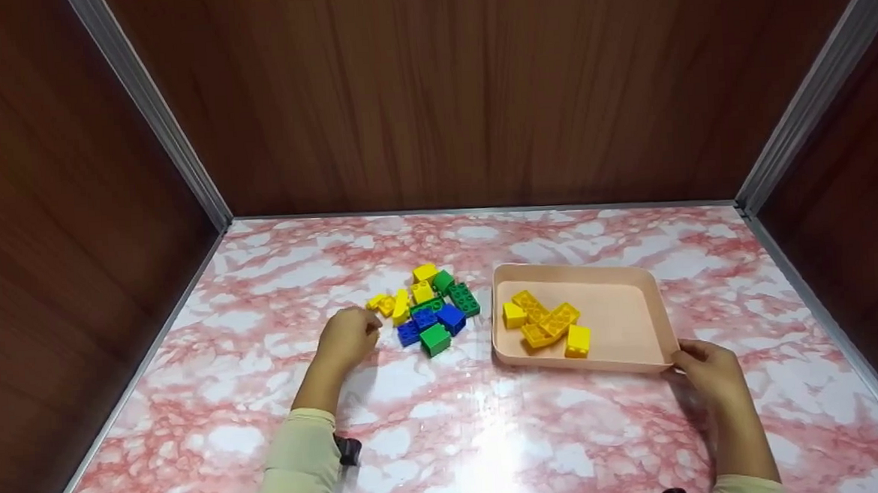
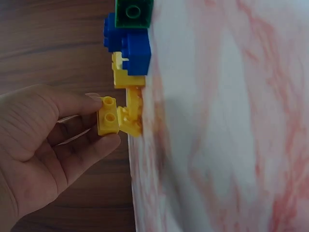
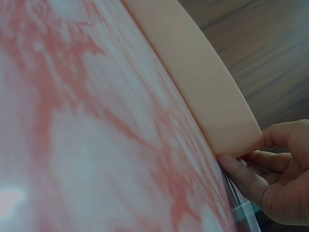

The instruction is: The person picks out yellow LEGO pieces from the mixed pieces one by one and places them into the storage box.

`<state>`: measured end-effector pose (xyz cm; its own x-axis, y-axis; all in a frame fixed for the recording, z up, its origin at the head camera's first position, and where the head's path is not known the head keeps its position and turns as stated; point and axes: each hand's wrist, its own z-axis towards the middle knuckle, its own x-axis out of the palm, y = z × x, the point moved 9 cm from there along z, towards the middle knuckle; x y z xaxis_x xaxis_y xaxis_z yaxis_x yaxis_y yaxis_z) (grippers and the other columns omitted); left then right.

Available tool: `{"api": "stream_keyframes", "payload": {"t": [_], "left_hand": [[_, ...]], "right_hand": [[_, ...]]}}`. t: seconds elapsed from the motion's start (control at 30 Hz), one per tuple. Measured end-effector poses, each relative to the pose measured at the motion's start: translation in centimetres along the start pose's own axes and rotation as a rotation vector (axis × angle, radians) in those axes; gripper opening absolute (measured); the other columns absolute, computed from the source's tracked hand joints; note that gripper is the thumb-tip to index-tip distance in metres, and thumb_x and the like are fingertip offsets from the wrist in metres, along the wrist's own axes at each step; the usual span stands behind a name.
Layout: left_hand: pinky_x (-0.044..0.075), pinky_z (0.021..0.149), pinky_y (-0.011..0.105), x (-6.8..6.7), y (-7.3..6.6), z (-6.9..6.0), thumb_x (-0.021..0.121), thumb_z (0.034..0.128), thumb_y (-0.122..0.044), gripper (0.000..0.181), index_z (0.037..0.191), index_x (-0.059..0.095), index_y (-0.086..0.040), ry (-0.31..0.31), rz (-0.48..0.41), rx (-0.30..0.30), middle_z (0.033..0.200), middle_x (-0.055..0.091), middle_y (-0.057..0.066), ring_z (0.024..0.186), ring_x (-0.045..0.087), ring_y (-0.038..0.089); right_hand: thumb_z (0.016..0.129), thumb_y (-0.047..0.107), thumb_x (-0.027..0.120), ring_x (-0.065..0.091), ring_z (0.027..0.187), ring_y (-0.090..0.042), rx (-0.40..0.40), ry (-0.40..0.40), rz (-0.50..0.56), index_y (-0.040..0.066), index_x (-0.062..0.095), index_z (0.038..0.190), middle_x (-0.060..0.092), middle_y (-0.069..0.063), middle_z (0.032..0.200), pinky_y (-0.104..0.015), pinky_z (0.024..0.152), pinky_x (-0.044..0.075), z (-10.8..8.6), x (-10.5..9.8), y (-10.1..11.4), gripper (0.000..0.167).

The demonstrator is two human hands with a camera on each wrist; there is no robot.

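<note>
My left hand (image 1: 347,337) pinches a small yellow toy brick (image 2: 108,116) between its fingertips, at the left side of a loose pile; the head view hides this brick behind the hand. Beside it in the pile are more yellow bricks (image 1: 401,306), blue bricks (image 1: 452,319) and green bricks (image 1: 436,340). To the right lies a shallow peach tray (image 1: 623,319) with several yellow bricks (image 1: 561,319) in its left half. My right hand (image 1: 710,367) holds the tray's near right corner, fingers and thumb on either side of it, as the right wrist view shows.
The pile and tray stand on a table (image 1: 419,443) with a red and white marbled top. Dark wood panels (image 1: 476,87) rise behind it and at both sides, joined by grey metal strips (image 1: 154,111).
</note>
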<state>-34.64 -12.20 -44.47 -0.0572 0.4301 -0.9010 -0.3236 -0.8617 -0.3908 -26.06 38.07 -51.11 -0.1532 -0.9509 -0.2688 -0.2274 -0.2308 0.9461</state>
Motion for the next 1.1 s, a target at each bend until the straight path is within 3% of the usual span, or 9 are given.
{"api": "stream_keyframes", "payload": {"t": [0.17,0.3,0.57,0.73,0.87,1.1], "left_hand": [[0.053,0.080,0.043,-0.3,-2.2,0.2,0.067,0.0867,-0.004,0.011,0.090,0.076,0.000,-0.003,-0.015,0.044,0.089,0.070,0.010,0.085,0.066,0.027],[0.053,0.083,0.043,0.0,-4.0,0.5,0.068,0.0873,-0.005,0.011,0.092,0.077,0.000,0.033,-0.023,0.083,0.090,0.070,0.010,0.087,0.065,0.027],[0.053,0.079,0.041,0.4,-8.1,1.1,0.067,0.0866,-0.003,0.011,0.091,0.076,0.000,0.049,-0.048,0.232,0.089,0.069,0.010,0.086,0.063,0.025],[0.054,0.081,0.039,1.0,-10.8,1.6,0.067,0.0881,-0.004,0.012,0.095,0.076,0.000,0.086,-0.056,0.300,0.092,0.070,0.011,0.090,0.064,0.025],[0.054,0.081,0.036,1.5,-13.5,2.0,0.066,0.0886,-0.006,0.012,0.094,0.077,-0.004,0.086,-0.032,0.411,0.092,0.071,0.008,0.089,0.066,0.023],[0.053,0.077,0.029,3.5,-17.2,2.9,0.063,0.0890,-0.005,0.017,0.096,0.078,-0.006,0.144,-0.024,0.504,0.092,0.073,0.004,0.086,0.066,0.018]], "right_hand": [[0.098,0.005,0.045,0.060,0.088,-0.005,0.004,-0.010,-0.011,-0.023,0.032,0.137,0.039,-0.041,0.135,-0.027,0.079,0.055,0.0,0.0,-0.2,0.051],[0.097,0.006,0.047,0.060,0.088,-0.005,-0.001,-0.016,-0.036,-0.024,0.034,0.136,0.044,-0.040,0.132,-0.026,0.077,0.055,0.1,-0.2,-0.2,0.050],[0.098,0.004,0.046,0.063,0.086,-0.006,-0.026,-0.001,0.012,-0.025,0.033,0.135,0.051,-0.032,0.123,-0.028,0.078,0.056,0.0,-0.1,0.1,0.048],[0.097,0.004,0.048,0.063,0.084,-0.004,-0.031,-0.016,0.012,-0.024,0.036,0.134,0.056,-0.028,0.117,-0.027,0.077,0.056,0.0,-0.2,0.2,0.047],[0.097,0.004,0.048,0.062,0.084,-0.003,-0.030,-0.020,-0.010,-0.024,0.037,0.134,0.057,-0.027,0.117,-0.026,0.076,0.055,0.0,-0.3,0.1,0.047],[0.097,0.001,0.047,0.062,0.083,-0.004,-0.020,-0.011,0.027,-0.025,0.035,0.134,0.058,-0.025,0.114,-0.028,0.076,0.056,0.1,-0.2,0.0,0.047]]}}
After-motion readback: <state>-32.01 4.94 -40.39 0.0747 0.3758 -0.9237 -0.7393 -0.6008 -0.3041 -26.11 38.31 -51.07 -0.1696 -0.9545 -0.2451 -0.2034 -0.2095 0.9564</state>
